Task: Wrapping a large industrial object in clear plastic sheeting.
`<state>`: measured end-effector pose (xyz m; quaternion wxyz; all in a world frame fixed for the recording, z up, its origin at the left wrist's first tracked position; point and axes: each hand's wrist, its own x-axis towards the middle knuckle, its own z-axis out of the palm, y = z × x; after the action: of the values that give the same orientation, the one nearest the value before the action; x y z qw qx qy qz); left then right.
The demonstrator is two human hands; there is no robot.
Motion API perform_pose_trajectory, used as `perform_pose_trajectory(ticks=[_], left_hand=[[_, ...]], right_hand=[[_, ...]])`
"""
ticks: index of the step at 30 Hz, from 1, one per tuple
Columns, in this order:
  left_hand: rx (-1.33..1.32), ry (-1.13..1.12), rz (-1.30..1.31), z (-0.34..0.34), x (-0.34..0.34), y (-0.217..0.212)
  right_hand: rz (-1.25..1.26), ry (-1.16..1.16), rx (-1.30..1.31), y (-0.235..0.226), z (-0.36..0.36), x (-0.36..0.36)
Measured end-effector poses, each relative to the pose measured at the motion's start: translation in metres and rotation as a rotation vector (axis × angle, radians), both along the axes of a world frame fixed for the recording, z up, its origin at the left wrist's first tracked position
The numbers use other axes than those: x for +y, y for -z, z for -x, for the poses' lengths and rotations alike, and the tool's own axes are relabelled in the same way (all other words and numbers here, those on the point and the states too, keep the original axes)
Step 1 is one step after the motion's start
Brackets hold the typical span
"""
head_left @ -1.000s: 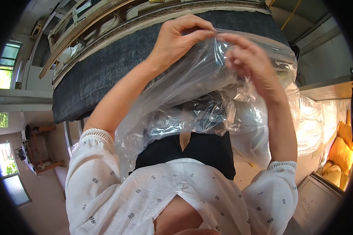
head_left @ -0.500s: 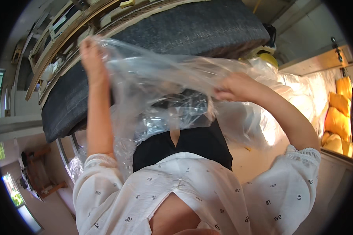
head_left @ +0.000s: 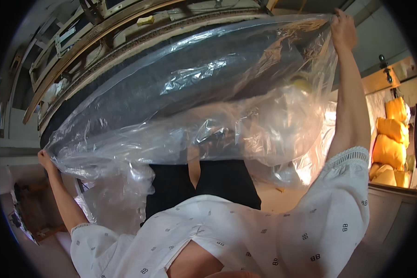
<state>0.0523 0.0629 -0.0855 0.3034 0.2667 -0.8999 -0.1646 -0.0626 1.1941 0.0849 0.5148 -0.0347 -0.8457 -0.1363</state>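
Observation:
A large clear plastic sheet [head_left: 190, 116] is stretched between my two hands. At the far left my left hand [head_left: 45, 159] grips one gathered corner of it. Raised at the upper right, my right hand [head_left: 344, 31] pinches the opposite corner. Its upper edge runs taut from hand to hand. Behind the film a long dark padded surface [head_left: 60, 121] shows through. The lower part of the plastic hangs in folds in front of my black-clad legs.
Wooden rails and a slatted frame [head_left: 95, 34] run along the far side, with a small yellow piece [head_left: 145, 20] lying on them. Yellow bundles [head_left: 389, 148] are stacked at the right. More crumpled clear plastic [head_left: 306, 173] lies on the lower right.
My hands have spread apart: the left went down and left, the right up and right. The bunched plastic between them is now pulled out wide across the dark surface.

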Motion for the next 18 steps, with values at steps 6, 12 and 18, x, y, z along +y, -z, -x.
perform_pose_trajectory(ticks=[6,12,18], left_hand=[[-0.081,-0.230,0.093,-0.076,-0.009,-0.027],[-0.399,-0.387,0.186,-0.048,-0.041,-0.017],[-0.095,-0.179,0.330,0.041,-0.042,0.015]], right_hand=[[0.625,-0.138,-0.810,0.051,0.001,-0.106],[0.337,-0.478,-0.626,0.121,0.045,-0.082],[0.185,-0.284,-0.021,0.105,0.094,-0.076]])
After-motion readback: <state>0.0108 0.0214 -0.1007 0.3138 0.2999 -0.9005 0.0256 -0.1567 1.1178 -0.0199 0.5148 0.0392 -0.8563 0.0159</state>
